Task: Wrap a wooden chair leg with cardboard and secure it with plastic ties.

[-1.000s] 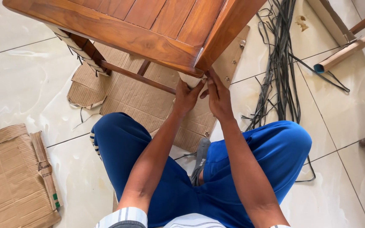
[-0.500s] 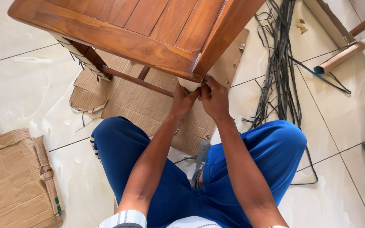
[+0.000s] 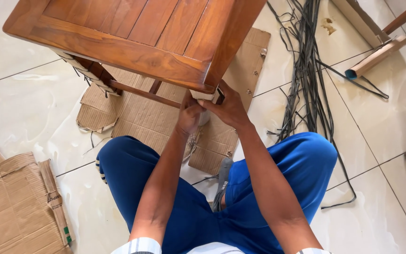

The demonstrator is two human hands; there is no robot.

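Packaging-wise you've got flattened brown cardboard [image 3: 10, 207] at your lower left on the tiled floor, with a folded strip along its right edge carrying dark print and a small green-and-red mark. More torn corrugated cardboard sheet [image 3: 151, 117] lies flat under the wooden piece in front of your knees. Up at the top right there's a brown cardboard tube [image 3: 377, 56] with a blue-lined open end.

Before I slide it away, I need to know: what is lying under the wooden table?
Under the wooden table lies flattened cardboard on the tiled floor, below a crossbar. Both hands cover the near leg; the tabletop hides the rest.
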